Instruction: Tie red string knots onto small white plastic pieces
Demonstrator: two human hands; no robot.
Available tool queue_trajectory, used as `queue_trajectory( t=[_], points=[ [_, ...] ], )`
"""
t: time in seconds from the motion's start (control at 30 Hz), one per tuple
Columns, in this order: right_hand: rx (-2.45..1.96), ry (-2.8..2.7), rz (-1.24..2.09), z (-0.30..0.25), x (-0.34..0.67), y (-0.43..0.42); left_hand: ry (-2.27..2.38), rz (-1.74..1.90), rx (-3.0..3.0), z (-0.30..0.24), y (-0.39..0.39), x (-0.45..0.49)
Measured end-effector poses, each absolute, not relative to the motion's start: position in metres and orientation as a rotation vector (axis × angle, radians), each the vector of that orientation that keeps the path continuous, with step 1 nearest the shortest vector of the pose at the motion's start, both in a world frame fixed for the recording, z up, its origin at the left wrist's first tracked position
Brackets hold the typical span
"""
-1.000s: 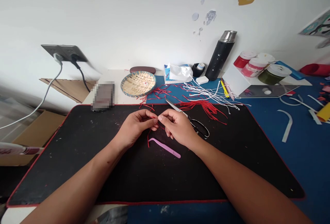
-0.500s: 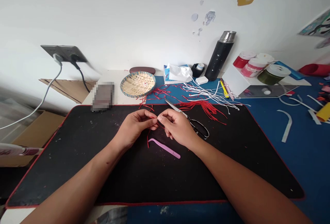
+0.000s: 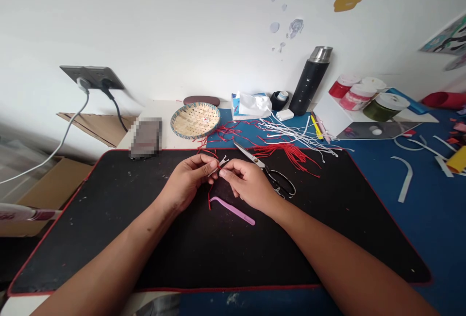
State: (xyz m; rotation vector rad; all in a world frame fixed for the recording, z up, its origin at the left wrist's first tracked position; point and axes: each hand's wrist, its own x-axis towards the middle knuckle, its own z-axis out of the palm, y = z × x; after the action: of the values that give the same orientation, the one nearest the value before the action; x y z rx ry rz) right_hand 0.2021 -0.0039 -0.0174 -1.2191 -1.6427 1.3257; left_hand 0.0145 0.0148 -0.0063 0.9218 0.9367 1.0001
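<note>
My left hand pinches thin cords between thumb and forefinger; the ends of a white cord stick up past the fingertips. A red cord hangs from under that hand down to the mat. My right hand is closed close by, its thumb and forefinger pinching the red cord where it crosses the white one. Fingers hide most of the crossing. Purple tweezers lie on the mat just below the hands. Behind my right hand lie scissors, blades pointing away to the left.
A black mat lies under everything. Beyond it are bundles of red cords and white cords, a woven basket, a tissue box, a black thermos and paint jars. A pixelated dark object sits left.
White cord ends now show above my left fingertips, where they were hidden before. The right fingertips have shifted slightly left and down. Tweezers and scissors stay put.
</note>
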Motion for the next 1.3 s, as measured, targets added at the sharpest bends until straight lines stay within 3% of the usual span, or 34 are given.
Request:
queue_trajectory(
  t=[0.8,1.3],
  points=[
    [-1.244,-1.698,1.274,-0.017,0.202,-0.004,0.884,0.943,0.780,-0.004,0.019,0.010],
    [-1.239,-1.434,1.470,-0.011,0.202,0.001,0.911,0.932,0.836,-0.003,0.015,0.012]
  ],
)
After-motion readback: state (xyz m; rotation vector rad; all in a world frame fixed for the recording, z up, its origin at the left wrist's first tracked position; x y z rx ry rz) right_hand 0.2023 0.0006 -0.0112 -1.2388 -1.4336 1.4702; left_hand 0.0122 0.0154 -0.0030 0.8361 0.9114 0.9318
